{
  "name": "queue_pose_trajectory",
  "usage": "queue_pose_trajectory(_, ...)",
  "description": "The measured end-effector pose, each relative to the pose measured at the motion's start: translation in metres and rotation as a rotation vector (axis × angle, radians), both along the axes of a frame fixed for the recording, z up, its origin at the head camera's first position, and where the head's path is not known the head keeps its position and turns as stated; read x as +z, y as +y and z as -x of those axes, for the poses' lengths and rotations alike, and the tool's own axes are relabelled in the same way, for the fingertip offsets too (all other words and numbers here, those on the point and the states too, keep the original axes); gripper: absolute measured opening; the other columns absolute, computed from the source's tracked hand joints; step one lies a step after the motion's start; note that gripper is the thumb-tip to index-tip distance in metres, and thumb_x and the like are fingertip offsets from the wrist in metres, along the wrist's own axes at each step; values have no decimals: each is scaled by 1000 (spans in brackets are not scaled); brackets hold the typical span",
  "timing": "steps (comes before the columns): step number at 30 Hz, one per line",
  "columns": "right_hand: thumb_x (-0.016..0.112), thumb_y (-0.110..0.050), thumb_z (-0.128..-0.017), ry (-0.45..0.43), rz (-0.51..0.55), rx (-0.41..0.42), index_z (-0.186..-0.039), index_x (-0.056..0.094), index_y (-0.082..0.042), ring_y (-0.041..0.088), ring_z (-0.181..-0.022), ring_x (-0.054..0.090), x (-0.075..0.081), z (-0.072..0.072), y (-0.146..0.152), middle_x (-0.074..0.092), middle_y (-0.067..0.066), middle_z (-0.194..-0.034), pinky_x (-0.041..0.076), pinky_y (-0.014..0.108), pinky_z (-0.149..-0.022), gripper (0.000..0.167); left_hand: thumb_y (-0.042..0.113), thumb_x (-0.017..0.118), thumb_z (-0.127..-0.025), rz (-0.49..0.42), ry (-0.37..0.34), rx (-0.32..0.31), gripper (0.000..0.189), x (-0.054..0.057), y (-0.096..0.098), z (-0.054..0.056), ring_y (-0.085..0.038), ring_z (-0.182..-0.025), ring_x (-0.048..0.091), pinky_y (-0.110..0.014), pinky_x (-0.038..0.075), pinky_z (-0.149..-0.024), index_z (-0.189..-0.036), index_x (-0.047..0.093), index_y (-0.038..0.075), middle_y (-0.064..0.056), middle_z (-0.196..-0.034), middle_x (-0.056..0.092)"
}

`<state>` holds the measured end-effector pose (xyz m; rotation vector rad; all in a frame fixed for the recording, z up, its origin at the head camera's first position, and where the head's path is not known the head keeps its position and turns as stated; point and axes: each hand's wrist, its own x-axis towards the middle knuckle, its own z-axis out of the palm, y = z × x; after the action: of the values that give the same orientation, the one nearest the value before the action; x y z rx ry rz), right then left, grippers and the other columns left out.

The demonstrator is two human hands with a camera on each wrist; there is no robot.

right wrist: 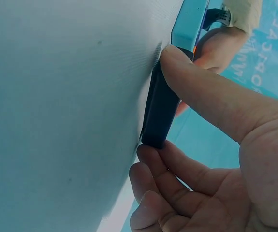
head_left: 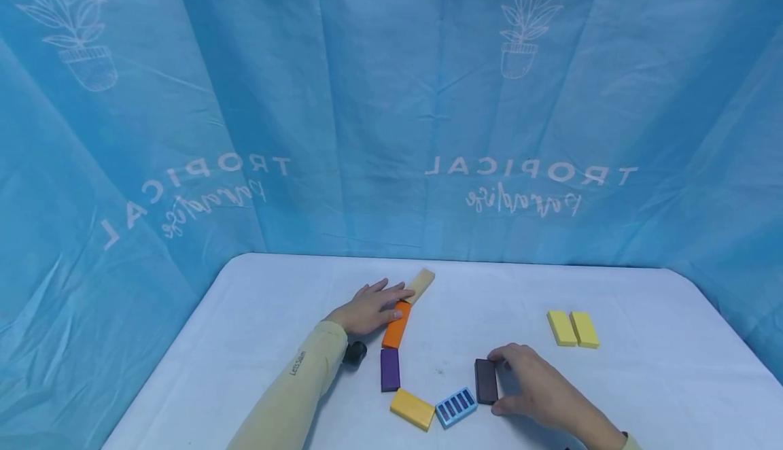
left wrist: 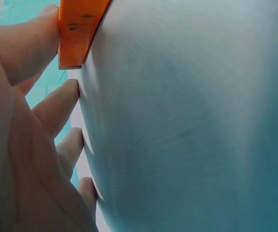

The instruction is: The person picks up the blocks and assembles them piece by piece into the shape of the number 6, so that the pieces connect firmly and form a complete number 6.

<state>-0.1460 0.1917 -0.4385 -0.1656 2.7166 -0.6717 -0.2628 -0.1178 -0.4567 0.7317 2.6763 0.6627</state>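
In the head view my left hand [head_left: 367,309] lies with spread fingers at an orange block [head_left: 396,325]. Its thumb touches the orange block's side, also seen in the left wrist view, and its index finger reaches the near end of a pale wooden block [head_left: 421,285]. My right hand [head_left: 535,385] pinches a dark brown block [head_left: 486,382] by its two short ends, thumb at the near end and fingers at the far end. Beside that block is a light blue block [head_left: 456,408] with dark slots. A yellow-orange block [head_left: 412,408] and a purple block [head_left: 389,370] continue the curved row.
Two light yellow blocks [head_left: 561,328] lie side by side at the right on the white tabletop [head_left: 648,382]. A black device [head_left: 355,353] sits at the left wrist. Behind the table hangs a blue printed curtain [head_left: 391,110].
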Motion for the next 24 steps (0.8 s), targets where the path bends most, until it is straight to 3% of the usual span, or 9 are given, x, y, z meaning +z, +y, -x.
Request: queue_pose_trajectory(24,97,-38,-59,34,-43,-28,-119,66,-8,18,-98,61,2,2,-6,64,0,-103,53,46,-91,74,37,51,-105,18,-4,15,50,-2,2,1,-33,-153,14,-55,7,-122,-154,43,31,0,-163,31)
